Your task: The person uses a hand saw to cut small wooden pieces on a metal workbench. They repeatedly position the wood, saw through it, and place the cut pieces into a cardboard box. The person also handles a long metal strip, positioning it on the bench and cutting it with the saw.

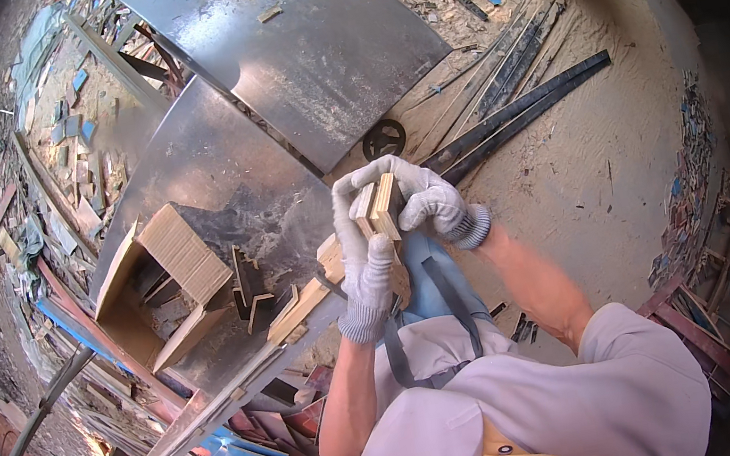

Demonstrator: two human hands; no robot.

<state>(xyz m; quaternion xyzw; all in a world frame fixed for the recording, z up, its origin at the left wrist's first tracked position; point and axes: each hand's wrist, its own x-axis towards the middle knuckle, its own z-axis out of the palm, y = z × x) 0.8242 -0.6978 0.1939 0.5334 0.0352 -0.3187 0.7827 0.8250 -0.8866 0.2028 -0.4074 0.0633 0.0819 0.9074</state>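
Observation:
Both of my hands wear pale knitted work gloves with grey cuffs. Between them, in front of my body, are small plywood blocks (382, 207) standing side by side, their layered edges facing up. My left hand (367, 278) grips the blocks from the left, thumb near their lower end. From the right, my right hand (429, 200) curls around the far side, its fingers meeting the left glove. Below and left of the blocks, strips of wood (308, 301) lie along the near edge of the metal table (204, 160). The glove hides part of those strips.
An open cardboard box (186, 253) with dark offcuts inside stands on the table's left. Angled dark-faced pieces (254, 296) lie beside it. A black handwheel (384, 140) sits under the table edge. Long dark boards (525, 106) lie on the dusty floor at right.

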